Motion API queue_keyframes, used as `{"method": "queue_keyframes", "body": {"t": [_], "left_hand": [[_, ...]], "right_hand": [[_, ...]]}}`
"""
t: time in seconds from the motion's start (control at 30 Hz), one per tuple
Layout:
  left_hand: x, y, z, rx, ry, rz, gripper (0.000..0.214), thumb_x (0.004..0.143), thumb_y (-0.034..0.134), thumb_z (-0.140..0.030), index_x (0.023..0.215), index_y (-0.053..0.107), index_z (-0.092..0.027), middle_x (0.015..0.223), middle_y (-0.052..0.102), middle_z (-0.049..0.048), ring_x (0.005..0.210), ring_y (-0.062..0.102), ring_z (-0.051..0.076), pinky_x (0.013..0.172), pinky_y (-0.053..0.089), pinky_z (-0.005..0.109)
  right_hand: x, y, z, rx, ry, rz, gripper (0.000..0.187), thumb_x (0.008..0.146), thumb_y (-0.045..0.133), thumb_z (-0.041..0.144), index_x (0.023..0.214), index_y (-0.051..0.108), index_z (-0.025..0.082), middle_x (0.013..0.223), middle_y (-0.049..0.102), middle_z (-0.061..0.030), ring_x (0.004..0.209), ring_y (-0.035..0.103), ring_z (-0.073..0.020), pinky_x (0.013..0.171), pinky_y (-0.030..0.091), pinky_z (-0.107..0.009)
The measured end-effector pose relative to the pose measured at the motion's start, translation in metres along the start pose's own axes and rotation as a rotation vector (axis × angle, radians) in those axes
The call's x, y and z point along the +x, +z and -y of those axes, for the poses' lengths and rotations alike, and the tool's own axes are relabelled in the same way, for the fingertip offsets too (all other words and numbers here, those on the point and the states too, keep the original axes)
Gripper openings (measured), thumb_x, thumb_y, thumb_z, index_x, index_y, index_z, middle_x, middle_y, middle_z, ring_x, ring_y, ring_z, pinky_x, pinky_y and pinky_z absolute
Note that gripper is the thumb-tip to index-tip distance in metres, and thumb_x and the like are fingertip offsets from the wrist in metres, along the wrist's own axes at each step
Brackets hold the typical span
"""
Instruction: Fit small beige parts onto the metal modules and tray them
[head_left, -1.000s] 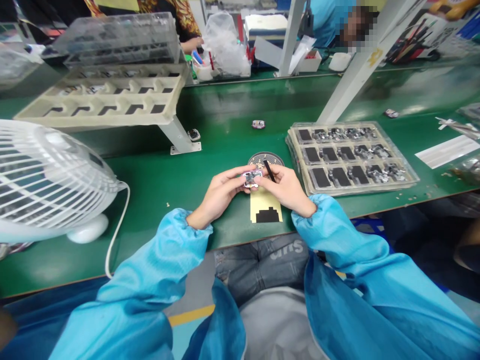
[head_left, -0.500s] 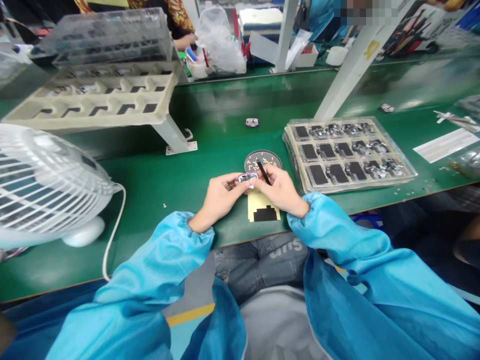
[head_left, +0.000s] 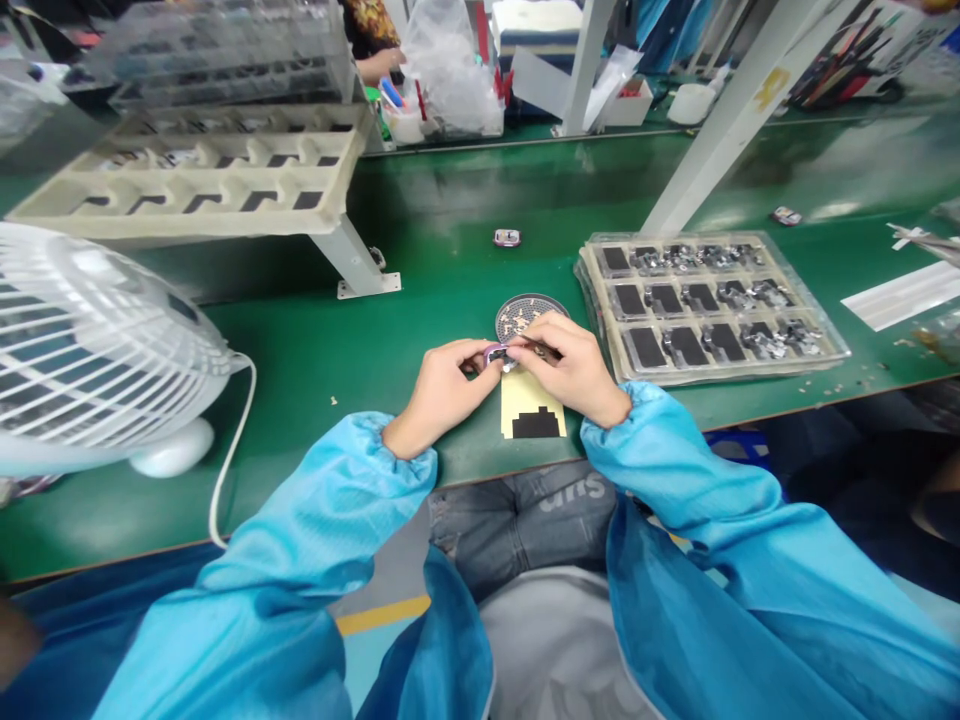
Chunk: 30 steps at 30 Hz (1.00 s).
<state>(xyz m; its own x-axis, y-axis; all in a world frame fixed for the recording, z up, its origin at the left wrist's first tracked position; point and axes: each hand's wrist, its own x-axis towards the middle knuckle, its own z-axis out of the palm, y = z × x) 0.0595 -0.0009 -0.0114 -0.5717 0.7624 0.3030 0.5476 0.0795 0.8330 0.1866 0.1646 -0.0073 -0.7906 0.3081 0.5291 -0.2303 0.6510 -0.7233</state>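
Observation:
My left hand (head_left: pixel 450 385) pinches a small purple-rimmed electronic housing (head_left: pixel 493 354) between thumb and fingers, just above the bench. My right hand (head_left: pixel 568 365) is closed around slim dark tweezers (head_left: pixel 541 348), whose front end points at the housing. Its fingertips meet the housing's right side and hide part of it. Directly below the hands lies a yellow sheet (head_left: pixel 517 405) bearing a black stepped sticker piece (head_left: pixel 536 424). Behind them is a round grey dish (head_left: pixel 517 312) with several tiny pale pieces, partly covered by my right hand.
To the right sits a clear compartment tray (head_left: pixel 649 345) of black screens and metal parts. A white fan (head_left: pixel 97 350) with its cord stands at left, under a raised cream tray (head_left: pixel 180 205). Another small housing (head_left: pixel 507 238) lies behind the dish. A slanted white post (head_left: pixel 742 130) rises at back right.
The tweezers have swung from sticking up out of my right hand to lying low, pointed at the housing. The housing is tilted more in my left hand. The view has shifted slightly.

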Motion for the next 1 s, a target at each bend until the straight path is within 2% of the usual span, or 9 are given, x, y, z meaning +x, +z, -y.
{"method": "queue_keyframes", "body": {"t": [0.1, 0.37, 0.47, 0.53, 0.67, 0.77, 0.87, 0.93, 1.0], "left_hand": [[0.000, 0.000, 0.002, 0.020, 0.009, 0.019, 0.017, 0.090, 0.069, -0.030, 0.094, 0.080, -0.018, 0.076, 0.069, 0.0026, 0.067, 0.057, 0.016, 0.064, 0.044, 0.027], [-0.002, 0.000, 0.008, 0.049, 0.023, 0.028, 0.018, 0.089, 0.067, -0.030, 0.096, 0.080, -0.019, 0.080, 0.072, 0.0032, 0.069, 0.059, 0.017, 0.067, 0.045, 0.028], [0.001, -0.001, 0.008, -0.011, -0.059, 0.045, 0.020, 0.089, 0.068, -0.033, 0.094, 0.080, -0.017, 0.076, 0.071, 0.0032, 0.064, 0.057, 0.016, 0.060, 0.042, 0.028], [0.004, -0.001, 0.007, -0.101, -0.154, 0.040, 0.022, 0.088, 0.070, -0.035, 0.094, 0.079, -0.016, 0.073, 0.071, 0.0036, 0.063, 0.060, 0.016, 0.058, 0.043, 0.027], [0.010, -0.005, 0.009, -0.272, -0.268, -0.010, 0.027, 0.087, 0.074, -0.038, 0.098, 0.077, -0.014, 0.073, 0.072, 0.0044, 0.065, 0.065, 0.018, 0.065, 0.051, 0.029], [0.014, -0.010, 0.016, -0.187, -0.206, -0.052, 0.029, 0.094, 0.067, -0.043, 0.096, 0.075, -0.015, 0.077, 0.071, 0.0047, 0.070, 0.065, 0.018, 0.070, 0.050, 0.029], [0.030, -0.021, 0.034, 0.078, -0.064, -0.113, 0.029, 0.098, 0.063, -0.042, 0.097, 0.077, -0.016, 0.090, 0.072, 0.0072, 0.084, 0.064, 0.020, 0.081, 0.048, 0.030], [0.055, -0.032, 0.050, 0.207, 0.002, -0.133, 0.029, 0.098, 0.063, -0.039, 0.104, 0.078, -0.016, 0.101, 0.073, 0.0093, 0.092, 0.064, 0.022, 0.089, 0.047, 0.032], [0.088, -0.043, 0.067, 0.270, -0.003, -0.147, 0.031, 0.099, 0.061, -0.036, 0.117, 0.076, -0.015, 0.112, 0.074, 0.0109, 0.099, 0.065, 0.024, 0.095, 0.047, 0.034]], "right_hand": [[-0.002, 0.002, -0.001, -0.032, -0.001, 0.022, 0.016, 0.096, 0.071, 0.038, 0.094, 0.076, 0.023, 0.093, 0.070, -0.0071, 0.089, 0.066, -0.0218, 0.082, 0.055, -0.038], [-0.007, 0.005, -0.006, -0.094, -0.057, 0.075, 0.016, 0.100, 0.066, 0.037, 0.103, 0.075, 0.024, 0.098, 0.068, -0.0073, 0.092, 0.065, -0.0207, 0.082, 0.055, -0.036], [-0.005, 0.003, -0.004, -0.115, -0.107, 0.159, 0.014, 0.103, 0.061, 0.033, 0.106, 0.071, 0.023, 0.104, 0.066, -0.0077, 0.096, 0.064, -0.0203, 0.084, 0.054, -0.035], [-0.004, 0.002, -0.003, -0.123, -0.101, 0.166, 0.012, 0.104, 0.059, 0.031, 0.105, 0.067, 0.022, 0.103, 0.065, -0.0072, 0.097, 0.064, -0.0205, 0.086, 0.054, -0.034], [-0.002, -0.003, -0.005, -0.330, 0.118, 0.029, 0.013, 0.105, 0.052, 0.025, 0.108, 0.064, 0.022, 0.108, 0.065, -0.0103, 0.101, 0.064, -0.0254, 0.087, 0.053, -0.038], [-0.002, -0.006, -0.009, -0.473, 0.255, 0.018, 0.016, 0.102, 0.054, 0.021, 0.112, 0.065, 0.019, 0.114, 0.063, -0.0142, 0.102, 0.066, -0.0295, 0.087, 0.052, -0.042], [-0.002, -0.006, -0.007, -0.425, 0.229, -0.024, 0.005, 0.097, 0.063, 0.022, 0.101, 0.065, 0.019, 0.106, 0.063, -0.0117, 0.098, 0.066, -0.0279, 0.086, 0.053, -0.041], [-0.003, -0.007, -0.002, -0.320, 0.153, -0.087, 0.007, 0.097, 0.066, 0.024, 0.092, 0.064, 0.020, 0.096, 0.063, -0.0084, 0.093, 0.065, -0.0245, 0.083, 0.053, -0.039], [-0.007, -0.011, 0.005, -0.193, 0.059, -0.142, 0.010, 0.099, 0.064, 0.025, 0.089, 0.063, 0.021, 0.090, 0.063, -0.0062, 0.086, 0.064, -0.0211, 0.078, 0.053, -0.036]]}}
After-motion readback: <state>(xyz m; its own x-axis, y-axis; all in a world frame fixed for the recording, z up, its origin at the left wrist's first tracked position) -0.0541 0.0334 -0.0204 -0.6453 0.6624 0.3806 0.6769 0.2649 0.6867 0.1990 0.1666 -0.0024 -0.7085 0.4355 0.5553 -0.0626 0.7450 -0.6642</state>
